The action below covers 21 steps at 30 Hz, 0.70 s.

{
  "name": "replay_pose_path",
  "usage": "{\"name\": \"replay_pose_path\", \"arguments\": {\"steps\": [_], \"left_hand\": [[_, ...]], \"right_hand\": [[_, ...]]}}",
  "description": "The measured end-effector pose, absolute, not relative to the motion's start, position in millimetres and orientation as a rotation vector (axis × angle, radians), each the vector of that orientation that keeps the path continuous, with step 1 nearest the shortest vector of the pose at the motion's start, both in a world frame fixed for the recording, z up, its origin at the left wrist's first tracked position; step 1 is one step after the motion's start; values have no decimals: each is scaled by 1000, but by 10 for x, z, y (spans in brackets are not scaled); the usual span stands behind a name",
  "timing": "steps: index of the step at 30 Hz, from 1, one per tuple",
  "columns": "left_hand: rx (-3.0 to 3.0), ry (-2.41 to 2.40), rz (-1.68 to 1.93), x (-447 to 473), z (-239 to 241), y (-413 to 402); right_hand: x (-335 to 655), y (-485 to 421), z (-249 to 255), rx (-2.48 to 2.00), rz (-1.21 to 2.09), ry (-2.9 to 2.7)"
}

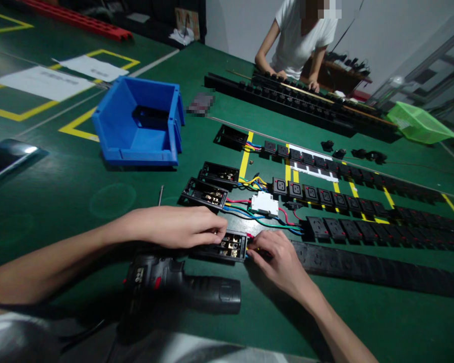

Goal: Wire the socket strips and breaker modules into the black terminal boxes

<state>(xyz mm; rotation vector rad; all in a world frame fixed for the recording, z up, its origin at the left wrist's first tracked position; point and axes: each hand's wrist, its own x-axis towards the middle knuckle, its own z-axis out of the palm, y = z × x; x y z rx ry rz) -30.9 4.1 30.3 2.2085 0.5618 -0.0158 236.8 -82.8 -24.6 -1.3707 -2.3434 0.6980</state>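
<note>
My left hand (181, 227) lies over the left part of a small black terminal box (229, 247), its fingers curled and gripping the box's top edge. My right hand (274, 254) pinches coloured wires at the box's right end, where a long black socket strip (363, 264) joins it. A black electric screwdriver (185, 290) lies on the green table just in front of my hands, untouched.
Two more open terminal boxes (206, 194) with wires, a white breaker (264, 204) and rows of black sockets (347, 201) lie beyond. A blue bin (139, 123) stands at the back left, a phone (3, 159) far left. A person (302, 38) works opposite, by a green basket (419, 123).
</note>
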Motion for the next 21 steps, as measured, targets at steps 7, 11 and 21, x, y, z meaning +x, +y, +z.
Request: {"name": "replay_pose_path", "arguments": {"steps": [7,11,21], "left_hand": [[2200,564,-96,-282,321,15],[2212,569,-104,-274,349,4],[2305,599,-10,-259,227,-63]], "right_hand": [[2363,-818,-272,-1380,692,-2346],[2355,-826,-268,-1411,693,-2369],[2333,-818,-240,-1445,671,-2411]]}}
